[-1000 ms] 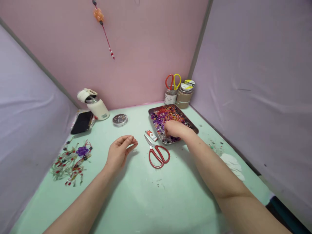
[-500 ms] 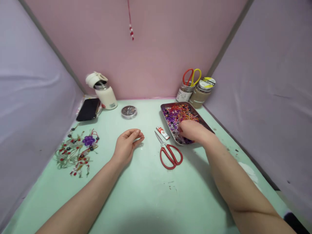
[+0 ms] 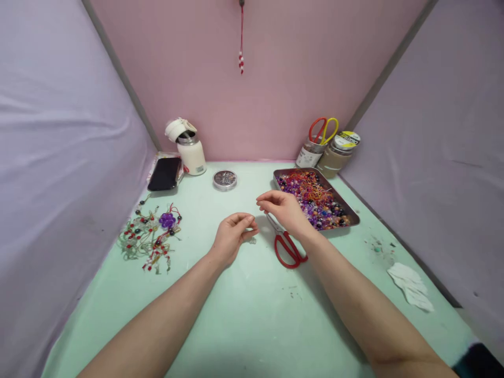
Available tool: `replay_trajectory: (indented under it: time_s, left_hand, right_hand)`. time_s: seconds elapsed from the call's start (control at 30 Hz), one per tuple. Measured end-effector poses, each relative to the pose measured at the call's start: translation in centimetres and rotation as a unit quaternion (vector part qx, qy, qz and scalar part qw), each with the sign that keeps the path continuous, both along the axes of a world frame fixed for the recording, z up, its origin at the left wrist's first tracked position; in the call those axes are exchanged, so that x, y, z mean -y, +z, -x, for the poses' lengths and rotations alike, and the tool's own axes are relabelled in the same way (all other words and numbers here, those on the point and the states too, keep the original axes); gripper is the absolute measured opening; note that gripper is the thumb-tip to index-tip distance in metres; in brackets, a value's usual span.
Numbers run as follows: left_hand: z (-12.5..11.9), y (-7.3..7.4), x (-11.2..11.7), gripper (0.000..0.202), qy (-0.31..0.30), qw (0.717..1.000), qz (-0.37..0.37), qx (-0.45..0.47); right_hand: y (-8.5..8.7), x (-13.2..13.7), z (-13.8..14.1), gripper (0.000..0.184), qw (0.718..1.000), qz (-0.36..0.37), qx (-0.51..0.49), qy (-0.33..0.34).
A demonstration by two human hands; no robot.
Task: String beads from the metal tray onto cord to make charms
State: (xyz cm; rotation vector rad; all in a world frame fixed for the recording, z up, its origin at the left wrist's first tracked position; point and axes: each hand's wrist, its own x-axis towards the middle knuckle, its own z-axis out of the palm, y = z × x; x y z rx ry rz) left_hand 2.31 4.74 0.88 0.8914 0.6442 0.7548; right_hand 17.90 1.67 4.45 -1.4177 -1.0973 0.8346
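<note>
My left hand (image 3: 235,234) is closed in a pinch above the middle of the table; what lies between its fingertips is too small to make out. Close by on its right, my right hand (image 3: 282,208) also pinches, thumb against fingers, over the scissors; anything it grips cannot be made out. Red-handled scissors (image 3: 289,251) lie on the table, their blades partly hidden by my right hand. Behind my right wrist sits a metal tray (image 3: 349,214) of purple, black and amber beads (image 3: 315,212) with tangled orange and red cord (image 3: 311,185).
Beaded cord strands with a purple bead flower (image 3: 167,220) lie at left. A phone (image 3: 165,174), cream bottle (image 3: 192,155) and round clear case (image 3: 224,179) stand behind. Jars (image 3: 335,157), one holding scissors, stand back right. A white cloth (image 3: 410,286) lies at right.
My right hand has left the bead tray and moved left, beside my left hand. My left hand keeps its pinch. The whole view has shifted, with things appearing farther right.
</note>
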Motion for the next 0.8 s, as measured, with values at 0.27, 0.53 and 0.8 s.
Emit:
replay_trajectory:
  time_s: [0.27,0.53,0.8]
  left_hand:
    - [-0.1,-0.2,0.1,0.022,-0.011,1.0,0.016,0.009]
    - [-0.2,-0.5,0.1,0.024,-0.031,0.999,0.014,-0.028]
    - [-0.3,-0.5,0.2,0.025,-0.031,0.999,0.014,-0.035]
  right_hand:
    - [-3.3,0.2,1.8,0.024,0.914,0.022,-0.403,0.05]
    - [-4.7,0.3,1.7,0.02,0.886,0.016,-0.456,0.08]
    - [-5.0,0.4,1.6,0.019,0.882,0.014,-0.463,0.085]
